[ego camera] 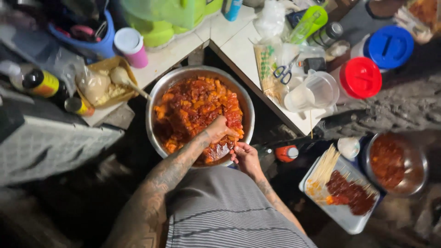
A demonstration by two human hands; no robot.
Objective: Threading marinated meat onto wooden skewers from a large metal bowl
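Down low, the left hand (220, 130) reaches into the steel bowl (156, 98) of red marinated meat (195, 105) off the tabletop (239, 46) corner, fingers curled on pieces, while the right hand (245, 157) pinches a piece at the bowl's near rim.

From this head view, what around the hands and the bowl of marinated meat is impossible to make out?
- Left hand: fingertips buried in the marinated meat; grip unclear.
- Right hand: what it pinches at the steel bowl rim is too small to tell.
- Bowl's near edge: hidden by the left forearm and striped shirt.
- Second bowl at right: dim, contents blurred.
- Containers along the top: cut off by the frame edge.
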